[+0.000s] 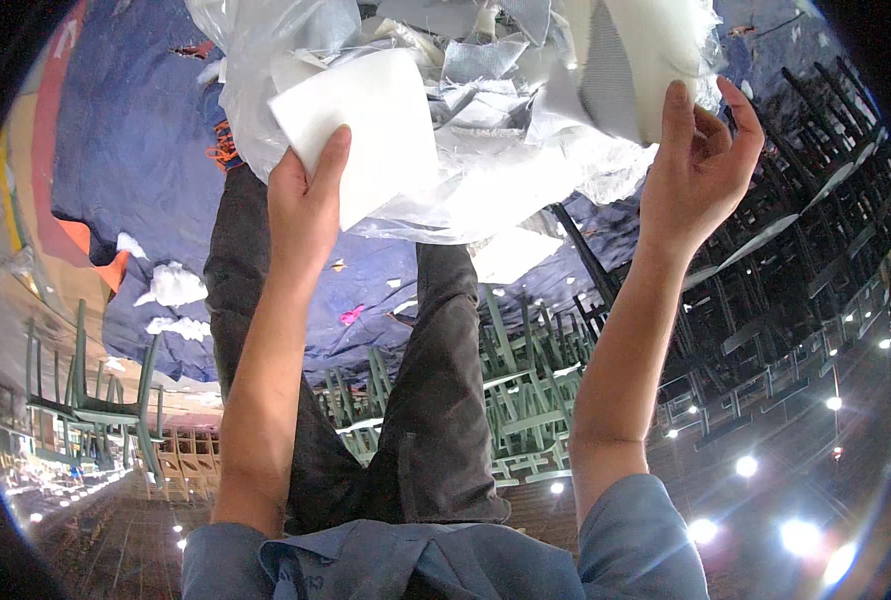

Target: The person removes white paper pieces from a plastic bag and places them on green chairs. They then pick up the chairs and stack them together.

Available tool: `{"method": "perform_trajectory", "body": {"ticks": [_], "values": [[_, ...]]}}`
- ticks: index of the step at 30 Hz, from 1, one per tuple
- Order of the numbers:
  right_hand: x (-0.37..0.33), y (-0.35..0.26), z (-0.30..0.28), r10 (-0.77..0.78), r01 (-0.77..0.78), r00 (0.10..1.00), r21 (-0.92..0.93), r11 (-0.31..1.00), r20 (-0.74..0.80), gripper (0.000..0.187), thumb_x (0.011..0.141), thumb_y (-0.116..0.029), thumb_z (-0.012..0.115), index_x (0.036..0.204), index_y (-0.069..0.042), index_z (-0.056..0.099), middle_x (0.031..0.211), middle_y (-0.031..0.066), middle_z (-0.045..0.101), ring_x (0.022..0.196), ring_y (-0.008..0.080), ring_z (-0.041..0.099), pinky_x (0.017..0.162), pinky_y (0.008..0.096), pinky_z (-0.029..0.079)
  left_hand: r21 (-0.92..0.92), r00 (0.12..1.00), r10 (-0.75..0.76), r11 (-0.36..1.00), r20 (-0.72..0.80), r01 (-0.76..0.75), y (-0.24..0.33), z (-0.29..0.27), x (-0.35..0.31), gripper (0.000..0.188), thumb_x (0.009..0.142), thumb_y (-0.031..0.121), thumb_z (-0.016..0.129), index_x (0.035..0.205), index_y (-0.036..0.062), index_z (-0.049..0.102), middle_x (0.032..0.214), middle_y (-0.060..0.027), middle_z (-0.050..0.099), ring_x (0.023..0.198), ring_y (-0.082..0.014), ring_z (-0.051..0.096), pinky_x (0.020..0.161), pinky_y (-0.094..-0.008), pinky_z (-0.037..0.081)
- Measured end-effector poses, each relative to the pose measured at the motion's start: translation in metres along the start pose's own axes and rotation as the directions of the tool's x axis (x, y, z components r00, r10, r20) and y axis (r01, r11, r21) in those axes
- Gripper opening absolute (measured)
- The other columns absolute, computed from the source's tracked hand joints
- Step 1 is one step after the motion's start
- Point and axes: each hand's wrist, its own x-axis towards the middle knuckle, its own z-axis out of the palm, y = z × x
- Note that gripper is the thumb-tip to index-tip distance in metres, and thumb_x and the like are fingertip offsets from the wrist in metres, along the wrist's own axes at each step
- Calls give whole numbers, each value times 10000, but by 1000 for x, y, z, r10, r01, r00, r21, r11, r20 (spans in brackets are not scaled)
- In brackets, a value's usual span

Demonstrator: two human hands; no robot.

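Note:
My left hand (306,200) grips a stiff white sheet (376,125) by its near edge, thumb lying on top. The sheet is held over the near left side of a large clear plastic bag (496,200). Grey fabric scraps (481,60) with frayed edges and white pieces fill the bag. At its right side, my right hand (701,165) has its thumb against the lower edge of a curved cream sheet (656,50) with a ribbed grey face. The fingers of this hand are bent, partly hidden behind the thumb.
A wrinkled blue ground sheet (136,110) lies below, with white fluff (173,286) and small scraps on it. Stacked dark metal frames (766,250) stand to the right. Green chairs (116,405) are at the lower left. My legs (436,400) are close to the bag's near side.

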Motion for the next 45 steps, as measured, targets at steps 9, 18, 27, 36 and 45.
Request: {"method": "perform_trajectory", "body": {"ticks": [9, 18, 27, 36, 45], "values": [[-70, 2, 20, 396, -494, 856, 303, 815, 333, 408, 995, -173, 672, 1334, 11, 538, 1062, 129, 686, 937, 163, 706, 700, 290, 613, -399, 967, -66, 916, -247, -39, 27, -4, -2, 632, 981, 397, 669, 1442, 10, 477, 1355, -128, 587, 1244, -252, 584, 1049, -411, 454], [-126, -7, 27, 486, -778, 593, 302, 551, 641, 350, 921, -57, 652, 1263, 12, 637, 980, 67, 713, 766, 104, 662, 562, 254, 535, -592, 1000, -27, 806, 15, 31, 68, -9, 1, 547, 1035, 409, 542, 1444, 50, 490, 1344, -102, 615, 1244, -259, 602, 1075, -436, 458], [-136, -9, 20, 294, -718, 682, 537, 444, 669, 351, 974, -138, 627, 1297, 0, 633, 1114, 77, 711, 934, 121, 650, 819, 261, 509, -287, 987, 60, 958, 149, -14, 48, 10, -37, 439, 952, 237, 712, 1298, -2, 587, 1189, -87, 663, 1082, -167, 655, 918, -324, 522], [-156, 44, 23, -1, -340, 812, 476, 811, 583, 197, 882, -207, 706, 982, -37, 715, 870, 173, 726, 802, 355, 702, 751, 419, 546, -197, 962, 274, 942, -14, -271, 9, 10, -144, 306, 1018, 169, 635, 1234, -46, 625, 1201, -113, 673, 1094, -180, 657, 940, -354, 530], [-121, 56, 23, 17, 8, 997, 334, 943, -74, 387, 961, -254, 673, 1310, -102, 600, 1292, 260, 595, 1122, 432, 635, 1005, 480, 478, 49, 745, 633, 768, -209, -639, -10, 57, -199, 450, 1021, 200, 634, 1358, -85, 548, 1326, -185, 625, 1163, -260, 643, 987, -401, 543]]}}
